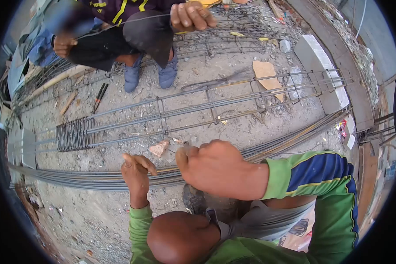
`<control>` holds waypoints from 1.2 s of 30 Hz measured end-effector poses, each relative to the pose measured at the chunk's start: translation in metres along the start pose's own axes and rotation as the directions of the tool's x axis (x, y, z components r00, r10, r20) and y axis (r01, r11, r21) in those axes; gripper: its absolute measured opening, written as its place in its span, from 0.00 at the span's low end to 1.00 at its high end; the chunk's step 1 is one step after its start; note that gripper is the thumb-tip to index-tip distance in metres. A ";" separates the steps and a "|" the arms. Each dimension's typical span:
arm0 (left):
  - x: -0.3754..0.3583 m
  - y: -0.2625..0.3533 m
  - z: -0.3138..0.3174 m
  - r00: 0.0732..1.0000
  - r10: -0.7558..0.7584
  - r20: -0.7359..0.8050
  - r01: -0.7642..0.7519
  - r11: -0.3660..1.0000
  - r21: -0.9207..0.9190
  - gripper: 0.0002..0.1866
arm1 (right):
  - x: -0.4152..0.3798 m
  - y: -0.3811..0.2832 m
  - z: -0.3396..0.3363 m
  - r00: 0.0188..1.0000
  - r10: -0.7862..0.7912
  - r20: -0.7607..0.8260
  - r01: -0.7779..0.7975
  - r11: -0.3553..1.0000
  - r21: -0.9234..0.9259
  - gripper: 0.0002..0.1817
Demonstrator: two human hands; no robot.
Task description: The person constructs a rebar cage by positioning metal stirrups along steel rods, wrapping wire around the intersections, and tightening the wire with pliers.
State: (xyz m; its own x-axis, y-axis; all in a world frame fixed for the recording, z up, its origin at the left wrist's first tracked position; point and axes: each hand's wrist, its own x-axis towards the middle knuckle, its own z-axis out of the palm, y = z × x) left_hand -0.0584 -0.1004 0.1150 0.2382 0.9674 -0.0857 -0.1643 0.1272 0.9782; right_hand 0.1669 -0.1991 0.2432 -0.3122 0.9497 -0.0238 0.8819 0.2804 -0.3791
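We see rough, gritty ground [81, 220] scattered with small stones. Directly on it we find a long bundle of metal bars [88, 181], a broken chunk of brick [158, 148], pliers [100, 97], a wood strip [68, 103], a ragged tan sheet [267, 78], some thin wire [218, 82] and two grey blocks [311, 55], one toward each side.

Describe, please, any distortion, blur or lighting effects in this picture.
Head view: fisheye distortion bows the rebar bundle, and black rounds off the corners; head view: a blurred patch hides part of the other person; head view: light looks diffuse, without hard shadows.
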 end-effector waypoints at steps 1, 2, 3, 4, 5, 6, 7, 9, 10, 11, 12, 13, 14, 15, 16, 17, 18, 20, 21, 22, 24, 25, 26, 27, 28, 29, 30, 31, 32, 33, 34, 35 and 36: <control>0.000 0.003 0.002 0.970 -0.168 0.177 0.177 0.984 -0.032 0.26 | 0.005 0.006 -0.011 0.988 0.087 0.125 -0.091 0.996 0.022 0.25; -0.002 0.002 0.000 0.882 -0.323 0.344 0.352 0.936 -0.024 0.25 | 0.006 0.009 -0.016 0.989 0.108 0.097 -0.110 0.994 0.016 0.25; -0.009 -0.028 -0.021 0.789 -0.401 0.467 0.297 0.912 0.282 0.22 | 0.006 0.008 -0.015 0.997 0.075 0.005 -0.075 0.991 0.114 0.23; -0.010 -0.051 -0.031 0.683 -0.498 0.535 0.167 0.819 0.549 0.20 | 0.007 0.005 -0.014 0.995 0.039 -0.092 -0.020 0.979 0.203 0.22; -0.008 -0.047 -0.037 0.686 -0.483 0.544 0.140 0.821 0.553 0.20 | 0.010 0.001 -0.014 0.994 0.054 -0.097 -0.033 0.977 0.211 0.21; -0.003 -0.046 -0.039 0.676 -0.467 0.570 0.084 0.818 0.570 0.20 | 0.012 -0.003 -0.011 0.993 0.067 -0.102 -0.043 0.974 0.223 0.19; -0.002 -0.048 -0.042 0.668 -0.457 0.587 0.037 0.809 0.587 0.20 | 0.010 -0.005 0.001 0.991 0.058 -0.119 -0.031 0.975 0.222 0.19; -0.001 -0.059 -0.046 0.660 -0.456 0.596 -0.037 0.773 0.633 0.20 | 0.011 0.000 0.031 0.970 0.081 -0.228 0.032 0.891 0.453 0.20; -0.009 -0.063 -0.053 0.653 -0.480 0.586 -0.053 0.743 0.668 0.20 | 0.018 0.006 0.041 0.970 0.070 -0.231 0.052 0.874 0.484 0.20; -0.034 -0.064 -0.068 0.645 -0.526 0.554 -0.039 0.702 0.712 0.19 | 0.020 0.002 0.054 0.970 0.101 -0.220 0.020 0.872 0.489 0.20; -0.059 -0.058 -0.085 0.644 -0.567 0.514 -0.028 0.653 0.757 0.19 | 0.024 -0.006 0.065 0.969 0.120 -0.214 0.002 0.870 0.493 0.21; -0.070 -0.050 -0.097 0.661 -0.579 0.477 -0.039 0.609 0.792 0.19 | 0.034 -0.010 0.070 0.962 0.054 -0.268 0.101 0.840 0.532 0.22; -0.083 -0.037 -0.111 0.686 -0.585 0.433 -0.046 0.559 0.828 0.19 | 0.037 -0.015 0.059 0.958 -0.001 -0.287 0.167 0.814 0.557 0.22; -0.073 -0.029 -0.106 0.711 -0.586 0.388 -0.052 0.507 0.861 0.19 | 0.039 -0.017 0.041 0.954 0.011 -0.300 0.178 0.783 0.596 0.22; -0.075 -0.018 -0.114 0.730 -0.588 0.348 -0.059 0.454 0.889 0.19 | 0.040 -0.020 0.029 0.951 0.030 -0.308 0.181 0.752 0.634 0.22; -0.061 -0.019 -0.091 0.742 -0.591 0.316 -0.066 0.405 0.912 0.19 | 0.039 -0.023 0.027 0.910 0.054 -0.411 0.259 0.701 0.665 0.22; -0.054 -0.011 -0.090 0.750 -0.593 0.292 -0.078 0.360 0.930 0.19 | 0.040 -0.025 0.022 0.904 0.024 -0.427 0.300 0.677 0.672 0.22; -0.057 -0.003 -0.093 0.756 -0.597 0.267 -0.110 0.287 0.952 0.19 | 0.040 -0.023 0.014 0.766 0.060 -0.640 0.498 0.575 0.649 0.23; -0.047 0.009 -0.097 0.754 -0.603 0.262 -0.130 0.255 0.958 0.19 | 0.038 -0.021 0.005 0.721 0.077 -0.688 0.549 0.542 0.636 0.22; -0.043 0.015 -0.098 0.746 -0.613 0.259 -0.150 0.225 0.963 0.19 | 0.038 -0.021 0.000 0.717 0.072 -0.693 0.563 0.527 0.637 0.22; -0.030 0.027 -0.099 0.723 -0.639 0.263 -0.195 0.177 0.965 0.19 | 0.038 -0.021 -0.005 0.651 0.205 -0.731 0.643 0.364 0.674 0.20; -0.020 0.033 -0.097 0.710 -0.651 0.268 -0.220 0.157 0.963 0.19 | 0.038 -0.023 -0.007 0.651 0.201 -0.732 0.647 0.357 0.673 0.20; -0.009 0.039 -0.096 0.698 -0.662 0.273 -0.244 0.139 0.960 0.19 | 0.037 -0.025 -0.007 0.654 0.228 -0.721 0.636 0.350 0.688 0.19; 0.004 0.045 -0.095 0.685 -0.673 0.278 -0.269 0.121 0.956 0.19 | 0.037 -0.027 -0.008 0.657 0.254 -0.710 0.624 0.344 0.701 0.19; 0.020 0.052 -0.092 0.670 -0.685 0.286 -0.298 0.104 0.949 0.19 | 0.039 -0.027 -0.008 0.655 0.252 -0.712 0.628 0.342 0.699 0.19; 0.038 0.057 -0.088 0.651 -0.699 0.296 -0.331 0.090 0.939 0.19 | 0.043 -0.026 -0.006 0.626 0.240 -0.742 0.633 0.399 0.663 0.18; 0.058 0.061 -0.081 0.628 -0.715 0.308 -0.365 0.080 0.928 0.19 | 0.047 -0.024 -0.004 0.597 0.227 -0.769 0.631 0.459 0.625 0.18; 0.078 0.046 -0.055 0.603 -0.730 0.322 -0.400 0.073 0.914 0.19 | 0.051 -0.022 -0.005 0.597 0.230 -0.769 0.626 0.465 0.625 0.18; 0.092 0.040 -0.042 0.578 -0.744 0.336 -0.434 0.068 0.898 0.19 | 0.054 -0.018 -0.005 0.607 0.263 -0.750 0.575 0.506 0.643 0.17; 0.101 0.033 -0.036 0.554 -0.756 0.349 -0.467 0.065 0.882 0.19 | 0.059 -0.016 -0.005 0.616 0.293 -0.731 0.520 0.545 0.657 0.16; 0.105 0.028 -0.030 0.531 -0.766 0.363 -0.495 0.068 0.866 0.19 | 0.065 -0.014 -0.004 0.621 0.289 -0.729 0.513 0.553 0.656 0.16; 0.104 0.021 -0.026 0.507 -0.775 0.378 -0.518 0.078 0.852 0.19 | 0.071 -0.010 -0.001 0.655 0.361 -0.664 0.465 0.500 0.731 0.15; 0.100 0.014 -0.024 0.482 -0.782 0.395 -0.536 0.093 0.839 0.19 | 0.079 -0.009 0.004 0.687 0.427 -0.588 0.408 0.442 0.799 0.15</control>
State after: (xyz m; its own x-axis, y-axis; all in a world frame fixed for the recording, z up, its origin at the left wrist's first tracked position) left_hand -0.0597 0.0034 0.1153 0.6215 0.2803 -0.7316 0.6600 -0.6904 0.2961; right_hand 0.1331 -0.1269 0.2409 0.3695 0.8543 0.3656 -0.0197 0.4005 -0.9161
